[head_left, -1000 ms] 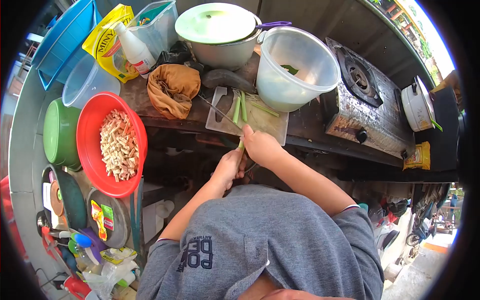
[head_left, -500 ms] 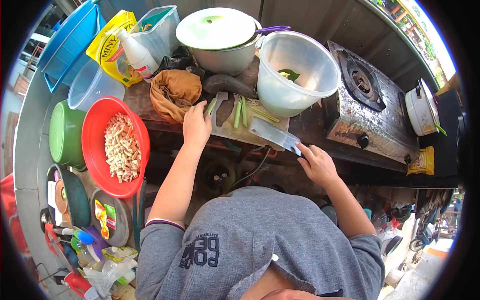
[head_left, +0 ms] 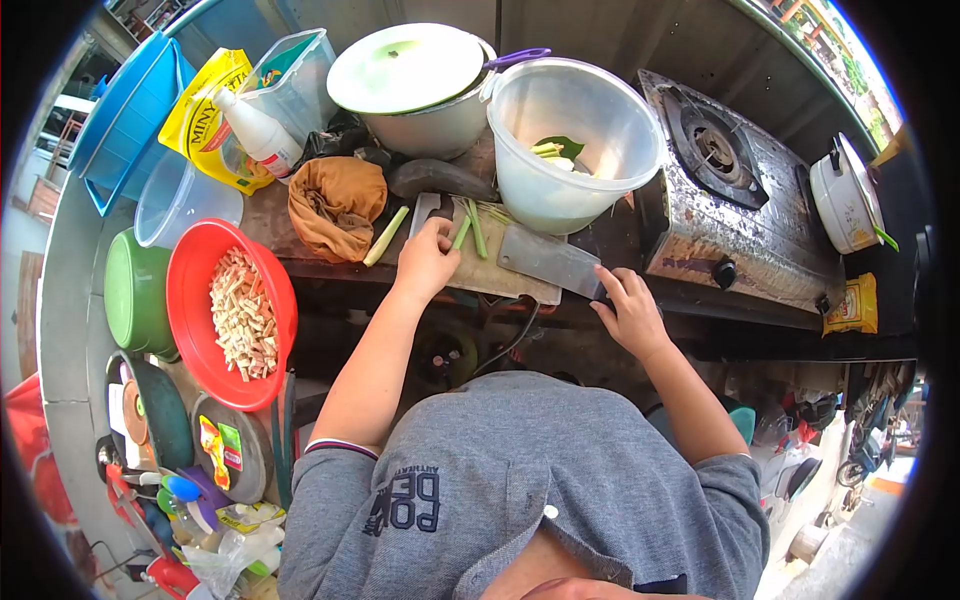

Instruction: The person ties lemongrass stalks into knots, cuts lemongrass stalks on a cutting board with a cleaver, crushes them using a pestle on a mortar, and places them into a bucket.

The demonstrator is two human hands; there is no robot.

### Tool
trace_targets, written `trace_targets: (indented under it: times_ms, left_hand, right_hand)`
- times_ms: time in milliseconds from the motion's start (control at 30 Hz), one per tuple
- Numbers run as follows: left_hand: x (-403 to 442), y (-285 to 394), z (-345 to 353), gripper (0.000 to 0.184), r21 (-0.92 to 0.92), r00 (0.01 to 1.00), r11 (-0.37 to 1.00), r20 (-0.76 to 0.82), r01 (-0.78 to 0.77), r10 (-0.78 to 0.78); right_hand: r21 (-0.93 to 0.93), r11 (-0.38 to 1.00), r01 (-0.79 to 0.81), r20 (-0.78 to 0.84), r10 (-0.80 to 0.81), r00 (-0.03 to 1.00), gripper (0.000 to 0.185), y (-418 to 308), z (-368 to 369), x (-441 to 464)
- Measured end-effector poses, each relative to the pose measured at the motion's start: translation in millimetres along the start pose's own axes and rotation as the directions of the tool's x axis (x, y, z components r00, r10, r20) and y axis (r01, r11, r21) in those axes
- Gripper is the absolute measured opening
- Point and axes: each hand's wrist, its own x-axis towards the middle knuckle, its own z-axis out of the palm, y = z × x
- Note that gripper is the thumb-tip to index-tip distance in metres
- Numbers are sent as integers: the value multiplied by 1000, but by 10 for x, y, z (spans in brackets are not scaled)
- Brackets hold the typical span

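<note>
A cleaver [head_left: 549, 261] lies flat across the right part of the white cutting board [head_left: 500, 283], and my right hand [head_left: 630, 308] is closed on its dark handle. My left hand [head_left: 428, 260] rests at the board's left side, fingers curled downward near its handle hole; what they touch is hidden. Green stalks [head_left: 478, 229] lie on the board just right of my left hand. One cut stalk [head_left: 386, 236] sits on the table left of the board. Inside the translucent bucket [head_left: 540, 195] are pale green pieces [head_left: 550, 150] and a leaf.
A brown cloth [head_left: 338, 205] is left of the board. A red basin [head_left: 185, 290] of chopped pieces stands further left. Behind are a lidded pot [head_left: 420, 130], a yellow pouch [head_left: 207, 120] and a white bottle [head_left: 258, 130]. The gas stove [head_left: 730, 225] is at the right.
Since the first frame, my hands have parted and pale pieces show in the bucket. A stalk now lies left of the board, where my left hand was half a second ago; that hand has moved right.
</note>
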Motion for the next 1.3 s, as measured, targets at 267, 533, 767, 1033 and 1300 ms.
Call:
trace_targets:
  times_ms: [267, 533, 767, 1033, 1300]
  left_hand:
    - [-256, 121, -168, 27, -769, 935, 532, 305, 354, -181]
    - [-798, 163, -363, 18, -925, 962, 270, 246, 269, -117]
    - [-1491, -77, -936, 17, -965, 945, 227, -194, -134, -265]
    - [-2814, -817, -1648, 17, -720, 418, 579, -694, -382, -587]
    - [-3645, -1996, -1926, 18, -379, 188, 830, -855, 408, -483]
  right_hand:
    - [134, 988, 72, -169, -49, 984, 46, -309, -40, 221]
    - [418, 857, 301, -176, -248, 952, 50, -977, 320, 1369]
    - [109, 986, 127, -4, -127, 992, 66, -1004, 1112, 2370]
    - [100, 971, 219, -79, -211, 974, 60, -936, 1280, 2465]
    - [218, 856, 470, -433, -347, 832, 55, -1791, 716, 2186]
